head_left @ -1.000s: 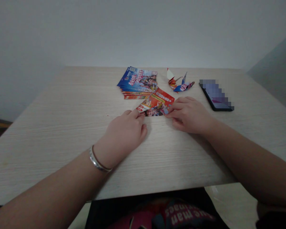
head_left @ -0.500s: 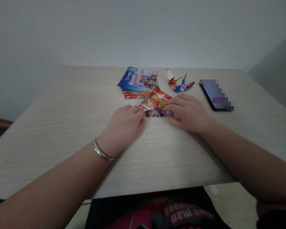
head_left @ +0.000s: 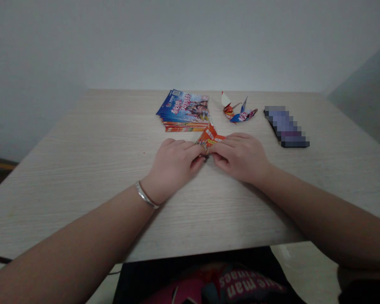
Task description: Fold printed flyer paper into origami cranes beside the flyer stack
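Note:
An orange, printed sheet of folded paper (head_left: 210, 136) lies on the table in front of me, its near part covered by my fingers. My left hand (head_left: 177, 162) pinches its near left edge between thumb and fingers. On the near right side, my right hand (head_left: 242, 157) grips the same paper, with thumb and forefinger closed on it. The fingertips of both hands almost meet at the near edge. Just behind lies a fanned stack of blue and orange flyers (head_left: 185, 107). Two folded paper cranes (head_left: 243, 116) sit to the right of the stack.
A phone (head_left: 286, 126) with a blurred screen lies to the right of the cranes. The pale wood-grain table (head_left: 82, 169) ends at a wall (head_left: 190, 46) behind and at my lap in front. A silver bracelet (head_left: 145, 195) circles my left wrist.
Both hands have moved closer together, the left one shifting right. The folded paper shows less of its surface, and its near edge is now mostly under my fingers.

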`<state>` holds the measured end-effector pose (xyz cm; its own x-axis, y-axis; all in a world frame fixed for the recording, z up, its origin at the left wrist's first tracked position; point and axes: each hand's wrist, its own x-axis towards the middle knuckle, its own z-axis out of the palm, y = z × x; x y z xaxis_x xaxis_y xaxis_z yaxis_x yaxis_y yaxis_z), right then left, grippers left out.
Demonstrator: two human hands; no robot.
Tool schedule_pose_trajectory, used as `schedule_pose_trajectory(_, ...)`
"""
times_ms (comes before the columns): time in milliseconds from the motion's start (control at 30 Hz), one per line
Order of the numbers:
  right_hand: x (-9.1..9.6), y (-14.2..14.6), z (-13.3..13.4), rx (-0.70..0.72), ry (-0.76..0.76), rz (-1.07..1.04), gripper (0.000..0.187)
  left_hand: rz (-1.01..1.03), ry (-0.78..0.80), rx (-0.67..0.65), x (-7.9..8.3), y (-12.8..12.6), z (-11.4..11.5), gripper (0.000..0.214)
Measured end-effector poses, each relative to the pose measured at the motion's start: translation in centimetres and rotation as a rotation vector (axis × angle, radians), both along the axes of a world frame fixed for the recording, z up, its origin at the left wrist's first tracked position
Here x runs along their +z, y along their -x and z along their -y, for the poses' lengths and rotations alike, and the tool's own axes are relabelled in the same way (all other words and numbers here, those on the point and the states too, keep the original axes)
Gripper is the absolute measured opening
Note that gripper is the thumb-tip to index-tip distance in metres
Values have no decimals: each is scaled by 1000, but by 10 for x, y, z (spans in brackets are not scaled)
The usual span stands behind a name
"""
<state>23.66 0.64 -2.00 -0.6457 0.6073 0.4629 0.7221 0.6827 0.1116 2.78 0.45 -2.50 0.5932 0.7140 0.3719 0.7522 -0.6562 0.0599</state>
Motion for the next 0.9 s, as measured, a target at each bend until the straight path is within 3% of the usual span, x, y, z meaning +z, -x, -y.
schedule_pose_trajectory(333, 1, 7, 1, -42, 141, -143, 8, 166, 81, -61, 2, -1, 0, 18)
schedule_pose_trajectory(900, 3, -36, -11, -197, 268, -292, 5, 145, 73, -34, 3, 14, -6, 21)
